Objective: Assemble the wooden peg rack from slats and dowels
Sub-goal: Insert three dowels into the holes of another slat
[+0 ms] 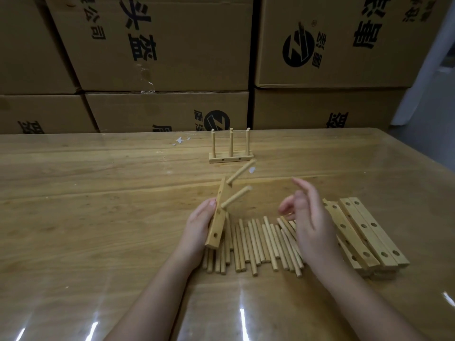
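"Firstly, the large items?"

"Stacked cardboard boxes (172, 45) with black print along the far side. In front of them, a wooden table (86, 193) under a glossy clear cover."

"Stock on the table?"

"Near right: pile of drilled slats (369, 232), lying flat, side by side and stacked. Just left of it: row of loose dowels (256, 242), partly under both hands. Well beyond: one finished peg rack (231, 156), upright, three pegs standing."

"Work piece?"

"One slat (218, 225), held tilted above the left end of the dowel row. It has two dowels (240, 172) seated in its upper part, pointing up and to the right. An open hole shows near its lower end."

"Hands?"

"Noted: left hand (199, 222) grips the slat's lower half, thumb on its edge. Noted: right hand (307, 217) hovers over the dowel row beside the slat pile, fingers loose and apart, blurred. It holds nothing I can make out."
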